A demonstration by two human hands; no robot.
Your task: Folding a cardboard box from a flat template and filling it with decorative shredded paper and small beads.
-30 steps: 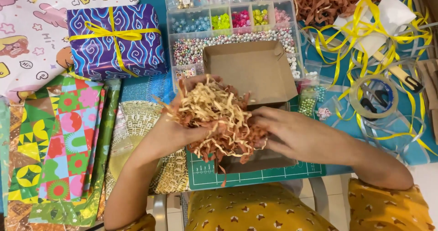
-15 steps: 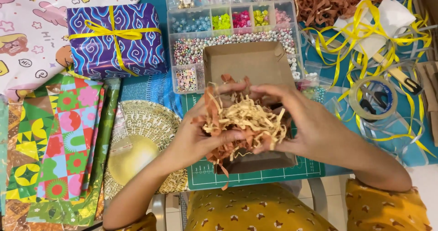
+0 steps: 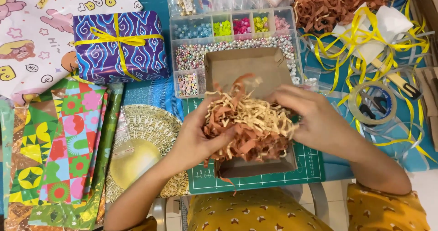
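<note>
My left hand (image 3: 200,137): bare, no rings or bracelet visible; forearm uncovered up to a scrap of mustard-yellow sleeve (image 3: 143,224) at the frame's lower edge. My right hand (image 3: 315,121): bare, fingers unadorned; forearm uncovered to a short mustard-yellow fabric sleeve (image 3: 388,208) with small pale-and-brown motifs. Lap: matching mustard-yellow patterned cloth (image 3: 255,210).

1. This looks like a home craft table set up for gift wrapping, crowded edge to edge with supplies.
2. At 10 o'clock sits a wrapped gift box (image 3: 119,46) tied with yellow ribbon.
3. At 12 o'clock lies a compartmented bead organiser (image 3: 228,30).
4. At 8 o'clock, patterned wrapping paper sheets (image 3: 64,149).
5. At 3 o'clock, loose yellow ribbon (image 3: 365,39) and a tape roll (image 3: 372,103).
6. A green cutting mat (image 3: 255,183) lies at 6 o'clock.
</note>
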